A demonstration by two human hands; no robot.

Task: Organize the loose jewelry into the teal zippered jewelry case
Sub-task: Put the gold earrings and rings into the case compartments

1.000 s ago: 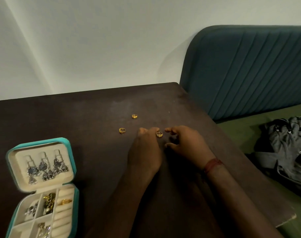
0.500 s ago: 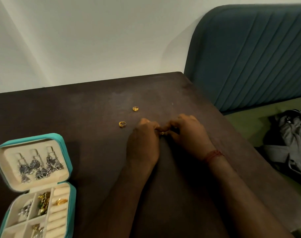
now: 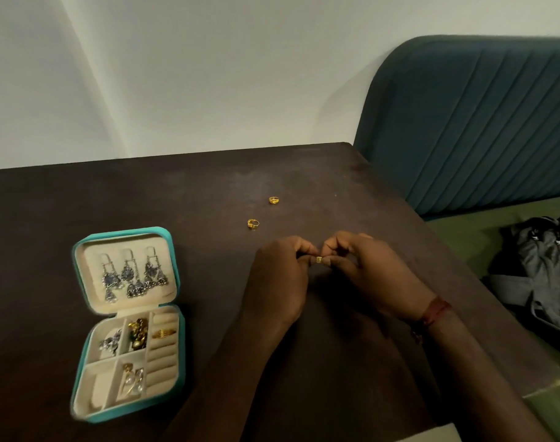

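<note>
Fingers (image 3: 299, 248) of the left hand (image 3: 278, 279) and right hand (image 3: 368, 272) curl together to pinch a small gold ring (image 3: 319, 259) between them, apparently just above the dark surface (image 3: 176, 199), while a second ring (image 3: 253, 223) and a third ring (image 3: 273, 200) lie just beyond and the open teal jewelry case (image 3: 92, 260) sits well left.

Gold ring (image 3: 319, 259) mostly hidden between fingertips (image 3: 308, 250); grey bag (image 3: 546, 282) cut off at right edge
</note>
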